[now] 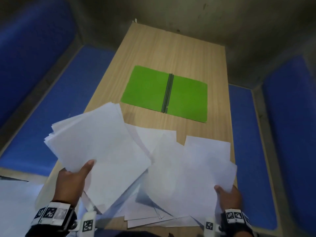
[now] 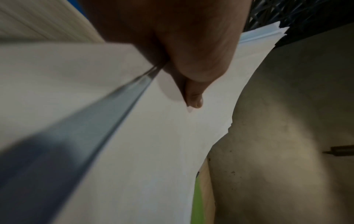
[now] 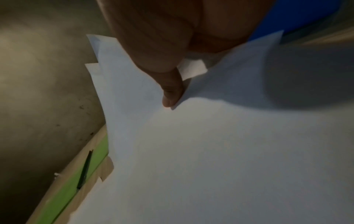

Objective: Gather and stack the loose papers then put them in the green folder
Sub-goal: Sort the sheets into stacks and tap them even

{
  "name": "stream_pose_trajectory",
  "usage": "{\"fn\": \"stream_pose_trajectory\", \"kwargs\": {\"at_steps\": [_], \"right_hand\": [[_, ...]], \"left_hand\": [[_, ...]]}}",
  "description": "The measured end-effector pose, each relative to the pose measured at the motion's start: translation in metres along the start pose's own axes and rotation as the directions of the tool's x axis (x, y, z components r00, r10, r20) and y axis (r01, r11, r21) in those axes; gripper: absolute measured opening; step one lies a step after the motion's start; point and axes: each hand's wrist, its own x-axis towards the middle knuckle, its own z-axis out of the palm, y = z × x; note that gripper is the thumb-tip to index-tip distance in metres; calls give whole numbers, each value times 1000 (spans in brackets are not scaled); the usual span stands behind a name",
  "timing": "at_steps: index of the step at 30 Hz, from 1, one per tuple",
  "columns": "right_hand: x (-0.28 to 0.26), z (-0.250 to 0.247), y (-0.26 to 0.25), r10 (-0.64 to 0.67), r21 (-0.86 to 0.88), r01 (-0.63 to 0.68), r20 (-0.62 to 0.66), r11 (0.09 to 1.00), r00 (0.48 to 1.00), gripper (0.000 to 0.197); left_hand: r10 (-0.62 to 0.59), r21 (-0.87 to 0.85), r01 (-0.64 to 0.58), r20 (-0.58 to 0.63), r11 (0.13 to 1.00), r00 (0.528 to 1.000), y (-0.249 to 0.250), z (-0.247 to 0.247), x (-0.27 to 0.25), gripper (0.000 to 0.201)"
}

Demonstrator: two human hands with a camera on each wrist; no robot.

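The left hand (image 1: 72,181), wrist banded with black-and-white marker tags (image 1: 51,213), pinches a sheaf of white papers (image 1: 95,139) at its near edge, thumb (image 2: 193,98) pressed on the top sheet and the other fingers hidden beneath; the sheaf is raised and tilted above the wooden table (image 1: 171,53), its sheets fanned unevenly, on the near-left side of the green folder (image 1: 164,94). The right hand (image 1: 228,196) pinches several sheets (image 1: 191,168) at their near-right corner, thumb (image 3: 172,97) on top, remaining fingers out of sight under the paper; these sheets lie on the near side of the folder, lifted at the gripped corner. More loose papers (image 1: 153,221) lie overlapped flat on the table, nearer still than the folder. The folder lies open and flat at mid-table, both covers spread, dark spine (image 1: 167,93) at centre, no paper touching it; blue cushioned seats (image 1: 42,108) flank the table left and right of the folder.
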Motion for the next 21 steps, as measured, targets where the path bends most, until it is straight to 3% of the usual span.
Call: {"fn": "stream_pose_trajectory", "kwargs": {"at_steps": [7, 11, 14, 16, 19, 21], "right_hand": [[-2, -38, -29, 54, 123, -41, -105, 992, 993, 44], [-10, -68, -47, 62, 309, 5, -206, 951, 977, 48], [-4, -77, -44, 103, 491, 34, -250, 870, 963, 55], [1, -79, -38, 181, 557, -1, -268, 830, 946, 71], [-1, -77, -48, 147, 561, -75, -84, 824, 986, 89], [-8, -61, -57, 58, 600, -79, 54, 796, 997, 79]], "left_hand": [[-52, 238, 3, 201, 971, 978, -17, 37, 2, 21], [-45, 333, -20, 185, 943, 982, -34, 47, 2, 19], [-47, 344, -17, 177, 939, 983, -37, 49, 4, 18], [-45, 330, -17, 181, 944, 983, -37, 49, 3, 18], [-46, 331, -11, 166, 943, 985, -37, 49, 3, 21], [-44, 333, -13, 162, 943, 986, -36, 49, 2, 24]]}}
